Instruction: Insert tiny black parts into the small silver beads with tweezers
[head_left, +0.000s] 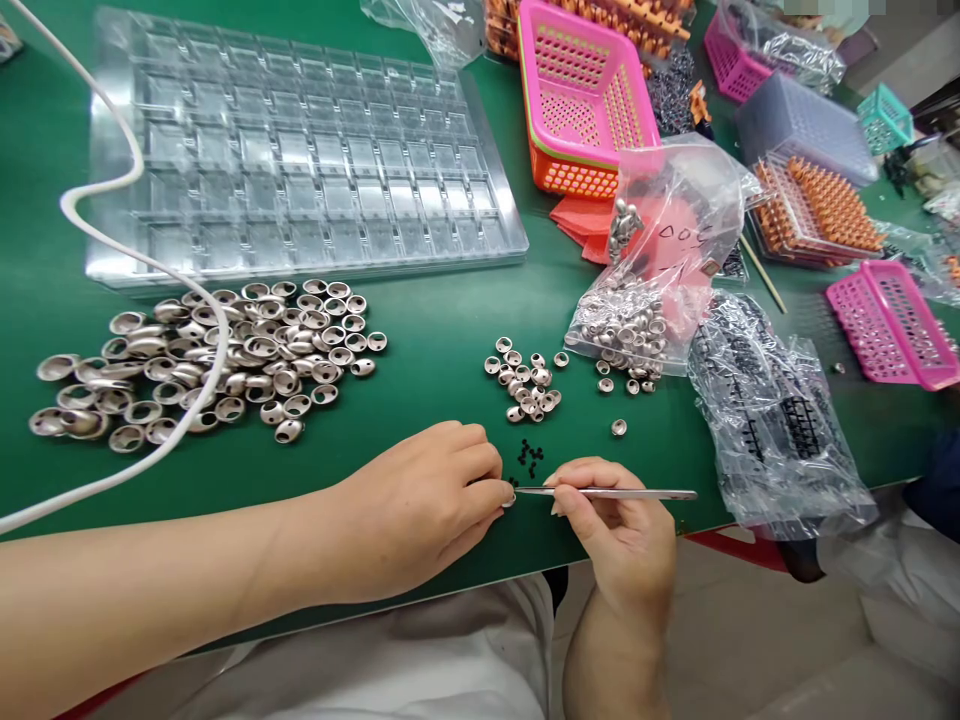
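My right hand (626, 520) is closed around a pair of metal tweezers (637, 493), held almost level with the tips pointing left. Those tips reach the fingertips of my left hand (442, 495), which is pinched closed. Whatever sits between the left fingers is mostly hidden; a pale, shiny edge shows there. Just beyond the tweezer tips lie several tiny black parts (532, 455) on the green table. Farther back is a small group of silvery metal cups (534, 385) with holes, and one single cup (619, 428) rests to the right.
A big pile of larger metal rings (255, 350) lies left, crossed by a white cable (161, 268). Behind it stands a clear compartment tray (315, 150). Rightward are a plastic bag of metal cups (637, 320), a bag of black parts (772, 420) and pink baskets (589, 90).
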